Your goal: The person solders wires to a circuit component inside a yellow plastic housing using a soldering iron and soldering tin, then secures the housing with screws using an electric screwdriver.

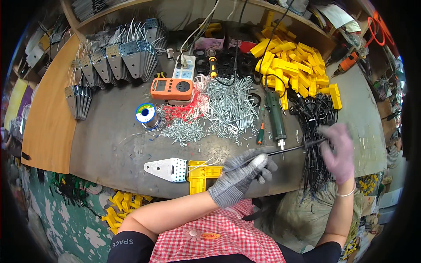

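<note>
A black cable (289,150) stretches between my two hands above the front of the metal workbench. My left hand (241,175), in a grey glove, is closed around one end of it. My right hand (338,151), in a pink glove and smeared by motion, has the cable between thumb and fingers farther right. Just left of my left hand lies an open yellow plastic housing (198,174), partly covered by that hand. A tapered metal plate (164,170) with perforations is joined to it, and thin white wires rest across the housing. Under my right hand hangs a bundle of black cables (312,144).
A green electric screwdriver (276,115) and a small screwdriver (261,133) lie mid-bench. Behind are screws (232,103), a solder spool (146,114), an orange meter (172,89) and a power strip (184,68). Yellow housings (298,65) pile back right; metal plates (118,61) stand back left.
</note>
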Available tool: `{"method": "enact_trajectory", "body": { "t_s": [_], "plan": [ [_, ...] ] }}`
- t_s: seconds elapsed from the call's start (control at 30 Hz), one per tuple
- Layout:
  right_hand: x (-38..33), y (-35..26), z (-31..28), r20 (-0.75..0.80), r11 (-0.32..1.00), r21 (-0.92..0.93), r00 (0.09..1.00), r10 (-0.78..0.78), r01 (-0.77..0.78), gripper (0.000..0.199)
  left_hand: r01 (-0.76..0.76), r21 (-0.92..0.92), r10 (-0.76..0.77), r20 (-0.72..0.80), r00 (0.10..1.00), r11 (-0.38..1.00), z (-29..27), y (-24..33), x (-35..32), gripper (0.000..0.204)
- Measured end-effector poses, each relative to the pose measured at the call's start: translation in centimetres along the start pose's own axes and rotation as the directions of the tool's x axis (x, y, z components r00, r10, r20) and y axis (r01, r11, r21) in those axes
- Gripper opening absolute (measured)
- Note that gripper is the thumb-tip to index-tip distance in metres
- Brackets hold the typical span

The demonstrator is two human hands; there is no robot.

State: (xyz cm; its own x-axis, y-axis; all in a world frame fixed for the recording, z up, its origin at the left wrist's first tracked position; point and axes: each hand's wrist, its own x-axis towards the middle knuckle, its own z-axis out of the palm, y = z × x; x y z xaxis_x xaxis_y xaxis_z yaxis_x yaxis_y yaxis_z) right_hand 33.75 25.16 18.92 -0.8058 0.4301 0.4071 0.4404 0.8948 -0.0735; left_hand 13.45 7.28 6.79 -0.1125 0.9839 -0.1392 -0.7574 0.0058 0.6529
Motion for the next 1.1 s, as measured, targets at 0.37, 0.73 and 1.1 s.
{"method": "enact_trajectory", "body": {
  "t_s": [0.37, 0.73, 1.1],
  "plan": [
    [1.0, -10.2, 9.4, 0.224, 0.759, 0.649, 0.968, -0.117, -0.058, 0.024, 0.084, 0.547, -0.043, -0.087, 0.995, 0.833, -5.7, -2.9, -1.2, 0.03],
    [4.5, -8.9, 19.2, 0.693, 0.09, 0.713, 0.718, 0.056, -0.695, 0.021, -0.153, 0.914, 0.323, 0.283, 0.903, -0.375, -12.1, 5.7, -7.8, 0.073],
    [4.8, -13.1, 18.6, 0.629, 0.359, 0.673, 0.756, 0.182, -0.646, 0.018, -0.143, 0.834, 0.342, 0.366, 0.865, -0.532, -13.4, 9.6, 4.3, 0.02]
  ]
}}
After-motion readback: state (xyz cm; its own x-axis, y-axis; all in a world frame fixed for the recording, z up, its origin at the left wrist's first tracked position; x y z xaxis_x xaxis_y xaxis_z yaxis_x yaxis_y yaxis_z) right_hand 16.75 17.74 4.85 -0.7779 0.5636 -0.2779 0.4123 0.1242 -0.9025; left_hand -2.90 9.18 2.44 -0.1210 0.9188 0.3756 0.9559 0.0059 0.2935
